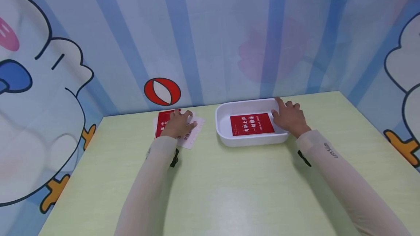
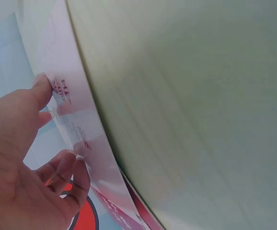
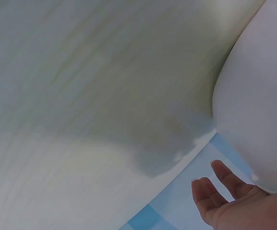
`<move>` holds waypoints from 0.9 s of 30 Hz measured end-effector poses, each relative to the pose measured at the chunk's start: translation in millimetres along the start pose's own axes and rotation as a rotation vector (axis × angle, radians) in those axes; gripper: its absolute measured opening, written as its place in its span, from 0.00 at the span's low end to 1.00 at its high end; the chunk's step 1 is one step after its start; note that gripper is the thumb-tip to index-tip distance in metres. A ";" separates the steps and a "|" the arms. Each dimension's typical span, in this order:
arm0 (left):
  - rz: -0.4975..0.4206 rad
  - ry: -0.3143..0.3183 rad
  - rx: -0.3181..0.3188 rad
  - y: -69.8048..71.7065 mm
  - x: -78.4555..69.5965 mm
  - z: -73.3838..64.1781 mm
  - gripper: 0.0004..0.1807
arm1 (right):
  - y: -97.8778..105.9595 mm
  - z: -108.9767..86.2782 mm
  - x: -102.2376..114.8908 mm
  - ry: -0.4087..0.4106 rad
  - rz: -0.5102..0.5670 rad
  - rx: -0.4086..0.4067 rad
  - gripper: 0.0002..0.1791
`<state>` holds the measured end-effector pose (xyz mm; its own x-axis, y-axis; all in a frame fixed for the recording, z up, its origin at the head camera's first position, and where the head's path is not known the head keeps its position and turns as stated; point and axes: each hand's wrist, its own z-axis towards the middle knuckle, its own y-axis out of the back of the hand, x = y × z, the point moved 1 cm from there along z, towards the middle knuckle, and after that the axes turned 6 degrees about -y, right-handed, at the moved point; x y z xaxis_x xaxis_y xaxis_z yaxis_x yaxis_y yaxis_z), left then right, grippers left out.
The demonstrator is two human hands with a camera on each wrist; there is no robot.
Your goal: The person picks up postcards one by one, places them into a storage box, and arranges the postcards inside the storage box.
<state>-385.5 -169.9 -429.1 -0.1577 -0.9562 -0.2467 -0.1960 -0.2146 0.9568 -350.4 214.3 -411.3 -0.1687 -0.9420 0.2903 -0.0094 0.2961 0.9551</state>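
Note:
My left hand (image 1: 178,126) is over a pink card (image 1: 188,142) with scalloped edges and a red card (image 1: 162,124) with white characters, which overlap at the table's back left. In the left wrist view, the thumb meets the pink card's face and the other fingers bend near its edge. My right hand (image 1: 291,118) rests on the right rim of a white plastic tray (image 1: 252,141), thumb on the inner side. Several of its fingers (image 3: 205,191) hang loosely outside the wall. Inside the tray lies a red card (image 1: 252,124) reading "YOU CAN DO IT".
The pale wooden-look table (image 1: 229,192) ends at the back against a blue striped cloth (image 1: 223,39) with cartoon prints. A printed red and white ball (image 1: 162,91) shows behind the left cards. Dark straps (image 1: 175,158) are at both wrists.

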 end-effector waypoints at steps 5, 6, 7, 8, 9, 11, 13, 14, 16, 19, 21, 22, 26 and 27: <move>0.001 -0.016 -0.009 3.8 -4.3 -3.3 0.37 | 1.7 -0.7 0.7 0.001 -0.002 -0.002 0.39; 0.006 -0.025 -0.011 4.3 -5.0 -3.8 0.36 | 2.0 -0.7 0.9 0.001 -0.002 -0.004 0.39; 0.010 -0.033 -0.014 4.9 -5.7 -4.4 0.36 | 2.3 -0.6 0.9 0.001 -0.002 -0.006 0.38; 0.016 -0.042 -0.015 5.2 -6.2 -4.6 0.36 | 2.5 -0.4 1.1 0.001 -0.001 -0.008 0.38; 0.022 -0.049 -0.016 5.7 -6.7 -4.9 0.36 | 2.7 -0.1 1.0 0.000 -0.001 -0.009 0.38; 0.032 -0.056 -0.014 6.6 -7.6 -5.6 0.37 | 2.8 0.4 0.9 -0.002 0.001 -0.012 0.38; 0.034 -0.061 -0.013 8.4 -8.7 -6.3 0.38 | 2.6 0.8 0.6 -0.005 0.003 -0.015 0.38; 0.036 -0.063 -0.013 9.4 -9.3 -6.5 0.39 | 2.5 0.9 0.5 -0.005 0.004 -0.016 0.38; 0.043 -0.068 -0.009 11.0 -10.4 -6.8 0.40 | 1.9 0.7 0.4 -0.007 0.007 -0.017 0.38; 0.062 -0.069 0.002 12.1 -11.0 -6.6 0.43 | 0.6 0.6 0.2 -0.008 0.009 -0.013 0.38; 0.076 -0.071 0.005 11.9 -10.3 -6.4 0.44 | -0.4 0.6 0.5 -0.009 0.010 -0.008 0.38; 0.079 -0.068 0.004 11.7 -9.9 -6.1 0.46 | -0.9 0.8 0.3 -0.010 0.010 -0.006 0.38; 0.069 -0.058 -0.005 9.6 -7.1 -2.7 0.50 | -2.0 1.9 -0.2 -0.012 0.003 -0.009 0.38; 0.064 -0.055 -0.006 8.9 -6.2 -1.4 0.51 | -2.2 2.2 -0.4 -0.011 0.000 -0.011 0.38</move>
<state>-384.9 -166.1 -418.8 -0.2230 -0.9555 -0.1933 -0.1780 -0.1550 0.9718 -352.5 214.4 -413.6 -0.1796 -0.9401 0.2899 0.0020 0.2944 0.9557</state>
